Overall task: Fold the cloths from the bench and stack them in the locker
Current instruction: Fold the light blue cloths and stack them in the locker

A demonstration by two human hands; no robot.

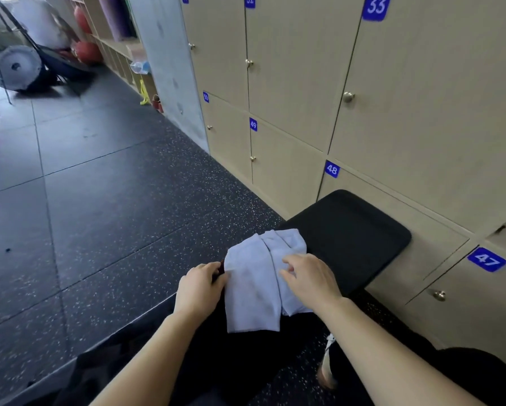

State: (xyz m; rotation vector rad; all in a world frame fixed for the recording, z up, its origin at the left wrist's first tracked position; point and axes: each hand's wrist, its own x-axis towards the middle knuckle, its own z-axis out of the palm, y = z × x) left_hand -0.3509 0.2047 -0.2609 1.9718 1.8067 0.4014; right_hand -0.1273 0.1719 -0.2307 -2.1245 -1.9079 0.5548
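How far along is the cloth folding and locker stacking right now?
Done: nothing stacked; visible doors, like locker 48, are shut. In hand: the pale cloth, partly folded, left hand at its edge, right hand resting on top. Left: finish folding, open a locker, stack.

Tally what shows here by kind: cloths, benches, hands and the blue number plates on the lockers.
cloth: 1
bench: 1
hands: 2, left hand and right hand
blue number plates: 7, one cut off at the top edge
Total: 11
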